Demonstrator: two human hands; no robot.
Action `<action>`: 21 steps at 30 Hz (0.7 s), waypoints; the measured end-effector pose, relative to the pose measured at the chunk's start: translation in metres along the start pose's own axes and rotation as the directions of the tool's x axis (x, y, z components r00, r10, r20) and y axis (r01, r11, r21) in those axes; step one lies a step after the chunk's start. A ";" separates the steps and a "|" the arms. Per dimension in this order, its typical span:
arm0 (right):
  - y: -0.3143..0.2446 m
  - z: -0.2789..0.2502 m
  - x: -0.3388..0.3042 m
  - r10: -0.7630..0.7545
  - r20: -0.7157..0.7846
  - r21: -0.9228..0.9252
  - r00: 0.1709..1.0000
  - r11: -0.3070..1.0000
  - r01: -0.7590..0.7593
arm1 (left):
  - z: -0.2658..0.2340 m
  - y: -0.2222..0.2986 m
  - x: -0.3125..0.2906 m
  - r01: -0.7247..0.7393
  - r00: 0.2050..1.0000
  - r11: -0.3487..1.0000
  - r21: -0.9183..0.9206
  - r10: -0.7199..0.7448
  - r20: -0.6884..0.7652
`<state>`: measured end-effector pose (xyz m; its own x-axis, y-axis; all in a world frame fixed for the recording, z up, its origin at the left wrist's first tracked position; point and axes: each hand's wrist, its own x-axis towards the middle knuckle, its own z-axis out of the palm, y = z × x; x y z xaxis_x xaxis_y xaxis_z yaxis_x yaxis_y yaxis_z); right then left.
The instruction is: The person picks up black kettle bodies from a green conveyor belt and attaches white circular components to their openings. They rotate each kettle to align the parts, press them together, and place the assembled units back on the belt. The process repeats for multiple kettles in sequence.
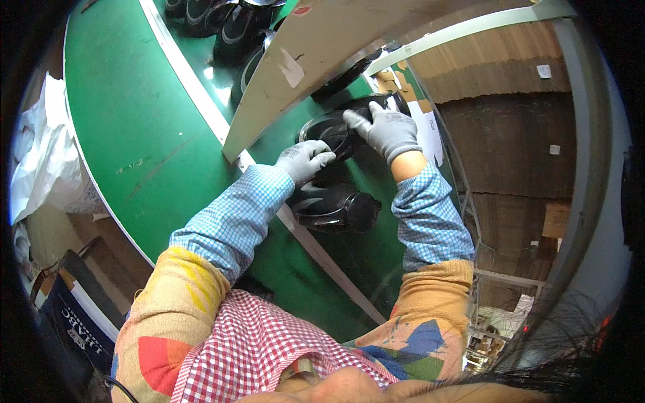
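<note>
My left hand point(306, 161), in a grey glove, curls its fingers at the near left edge of a glossy black hollow housing point(327, 129) with a rounded rim. At the far right side of this piece, my right hand point(388, 131), also gloved in grey, has its thumb and fingers spaced around dark glossy plastic. Its fingertips are partly lost against the black, and I cannot tell where one piece ends and another begins. Closer to me a second black housing point(336, 209), rounded and kettle-like, lies on its side on the green work surface point(366, 262).
A slanted beige panel point(295, 64) rises beyond my left hand. Several black housings point(238, 33) stand behind it. A white rail point(185, 80) divides the green table. Cardboard pieces point(396, 84) and white paper point(428, 131) lie at the right edge. White plastic bags point(50, 154) are at far left.
</note>
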<state>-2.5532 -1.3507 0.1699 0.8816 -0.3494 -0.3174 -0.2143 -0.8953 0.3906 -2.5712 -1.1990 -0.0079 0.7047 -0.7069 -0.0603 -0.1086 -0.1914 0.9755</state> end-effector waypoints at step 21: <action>0.033 0.030 -0.003 -0.353 -0.110 0.255 0.929 0.893 0.370 | 0.007 -0.003 0.003 -0.028 0.999 0.998 0.051 0.029 -0.016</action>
<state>-2.5752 -1.3873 0.1581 0.9411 0.0217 -0.3374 0.0271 -0.9996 0.0112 -2.5742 -1.2052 -0.0121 0.7125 -0.7011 -0.0287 -0.1637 -0.2059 0.9648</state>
